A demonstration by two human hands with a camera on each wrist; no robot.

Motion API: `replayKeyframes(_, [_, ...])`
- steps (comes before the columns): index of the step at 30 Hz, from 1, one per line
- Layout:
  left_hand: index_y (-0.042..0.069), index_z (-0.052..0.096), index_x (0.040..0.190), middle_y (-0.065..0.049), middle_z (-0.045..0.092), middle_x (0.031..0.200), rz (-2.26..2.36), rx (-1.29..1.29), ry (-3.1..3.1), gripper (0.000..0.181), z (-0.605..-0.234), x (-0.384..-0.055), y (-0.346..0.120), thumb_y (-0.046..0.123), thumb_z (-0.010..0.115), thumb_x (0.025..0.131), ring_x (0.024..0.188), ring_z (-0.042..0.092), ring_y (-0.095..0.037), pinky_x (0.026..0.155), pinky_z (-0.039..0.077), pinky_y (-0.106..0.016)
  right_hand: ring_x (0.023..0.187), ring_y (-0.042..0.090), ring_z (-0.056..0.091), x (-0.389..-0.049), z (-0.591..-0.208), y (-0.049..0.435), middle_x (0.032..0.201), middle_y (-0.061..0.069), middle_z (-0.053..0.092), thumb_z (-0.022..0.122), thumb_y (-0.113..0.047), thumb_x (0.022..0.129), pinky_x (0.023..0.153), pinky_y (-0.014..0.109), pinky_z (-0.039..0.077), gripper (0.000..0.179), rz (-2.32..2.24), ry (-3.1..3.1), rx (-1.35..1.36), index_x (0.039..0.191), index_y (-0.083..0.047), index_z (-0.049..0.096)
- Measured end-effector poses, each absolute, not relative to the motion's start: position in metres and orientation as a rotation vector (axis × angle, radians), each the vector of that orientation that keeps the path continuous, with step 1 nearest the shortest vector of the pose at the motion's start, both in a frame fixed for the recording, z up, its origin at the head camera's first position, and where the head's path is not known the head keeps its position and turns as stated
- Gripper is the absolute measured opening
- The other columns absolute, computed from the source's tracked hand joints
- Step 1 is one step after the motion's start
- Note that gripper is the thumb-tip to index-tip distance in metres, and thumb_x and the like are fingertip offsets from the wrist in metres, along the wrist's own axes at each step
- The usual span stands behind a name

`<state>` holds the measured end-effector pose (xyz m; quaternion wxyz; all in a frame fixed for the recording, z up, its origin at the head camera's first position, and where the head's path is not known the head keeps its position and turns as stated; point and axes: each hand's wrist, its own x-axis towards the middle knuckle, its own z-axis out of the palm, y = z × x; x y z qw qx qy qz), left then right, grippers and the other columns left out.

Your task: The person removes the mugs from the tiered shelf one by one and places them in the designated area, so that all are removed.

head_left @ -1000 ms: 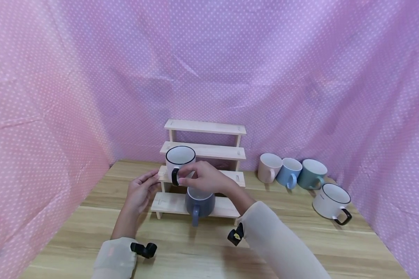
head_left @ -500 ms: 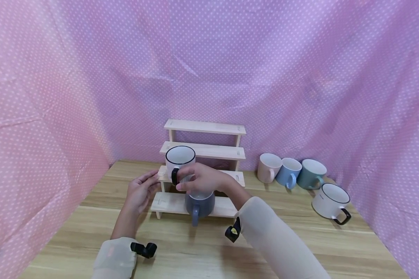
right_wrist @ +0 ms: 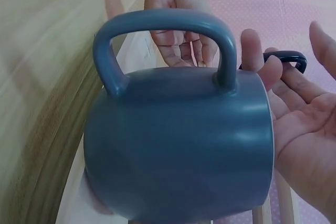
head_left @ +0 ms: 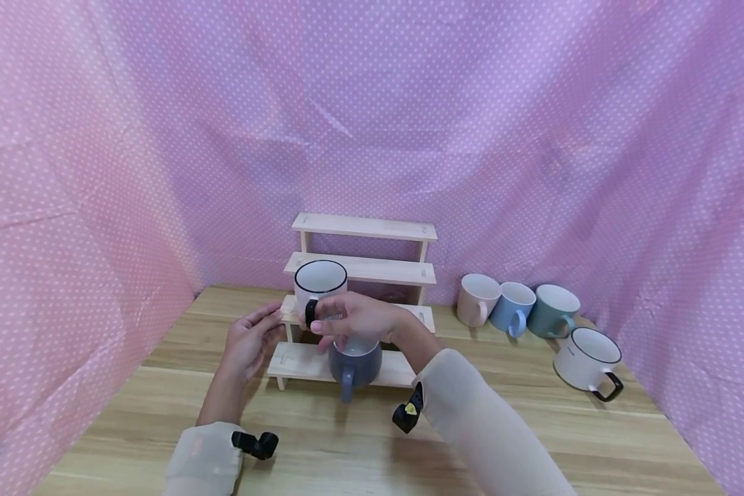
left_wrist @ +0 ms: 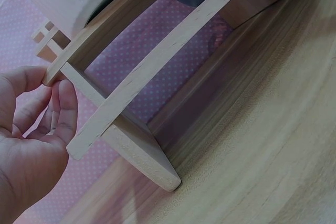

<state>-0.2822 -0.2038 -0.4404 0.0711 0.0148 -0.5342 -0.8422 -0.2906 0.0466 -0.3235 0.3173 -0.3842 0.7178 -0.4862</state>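
A tiered wooden display rack point(head_left: 304, 363) stands on the table. My left hand point(head_left: 248, 343) pinches the left end of its second board from the bottom, thumb above and fingers beneath in the left wrist view. On that board's left side sits a white mug point(head_left: 304, 295) with a black rim and black handle point(right_wrist: 294, 55). My right hand point(head_left: 367, 318) is beside this handle, its fingers loosely spread with the thumb apart from them. Below it, a grey-blue mug point(head_left: 364, 368) rests on the lowest board, handle toward me, and fills much of the right wrist view.
To the right of the rack, a pink mug point(head_left: 471, 306), a light blue mug point(head_left: 505, 310) and a green mug point(head_left: 545, 317) stand in a row. Nearer me is another white mug point(head_left: 579, 365) with a black handle. Dotted pink cloth point(head_left: 372, 138) hangs behind the table.
My right hand loosens around the black handle, its fingers spreading and dipping near the grey-blue mug's rim, while its sleeve shifts slightly left. The left hand and mugs stay put.
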Motion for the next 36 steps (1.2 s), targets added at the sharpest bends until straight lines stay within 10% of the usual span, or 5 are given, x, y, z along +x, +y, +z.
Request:
replayKeyframes(14, [-0.002, 0.069, 0.122, 0.001, 0.074, 0.099, -2.531, 0.047, -1.609, 0.023, -0.44, -0.282, -0.204, -0.001, 0.066, 0.098, 0.08, 0.07, -0.008, 0.084, 0.062, -0.02, 0.11, 0.036, 0.07, -0.291, -0.33, 0.048, 0.124, 0.022, 0.064, 0.051, -0.016, 0.109, 0.097, 0.047, 0.06, 0.031, -1.55, 1.729, -0.892, 0.121, 0.01, 0.062])
replayKeyframes(24, [-0.005, 0.067, 0.126, 0.001, 0.074, 0.1, -2.538, 0.032, -1.617, 0.028, -0.44, -0.28, -0.205, 0.001, 0.067, 0.099, 0.082, 0.07, -0.007, 0.089, 0.061, -0.022, 0.092, 0.031, 0.075, -0.286, -0.332, 0.041, 0.112, 0.016, 0.071, 0.049, -0.025, 0.11, 0.09, 0.045, 0.063, 0.043, -1.722, 1.734, -0.704, 0.13, 0.013, 0.059])
replayKeyframes(36, [-0.002, 0.07, 0.12, 0.002, 0.075, 0.097, -2.527, 0.018, -1.593, 0.021, -0.442, -0.281, -0.204, -0.002, 0.065, 0.099, 0.078, 0.07, -0.008, 0.08, 0.062, -0.019, 0.076, 0.029, 0.074, -0.278, -0.33, 0.036, 0.091, 0.012, 0.07, 0.061, -0.02, 0.104, 0.077, 0.038, 0.066, 0.03, -1.937, 1.732, -0.453, 0.096, 0.007, 0.07])
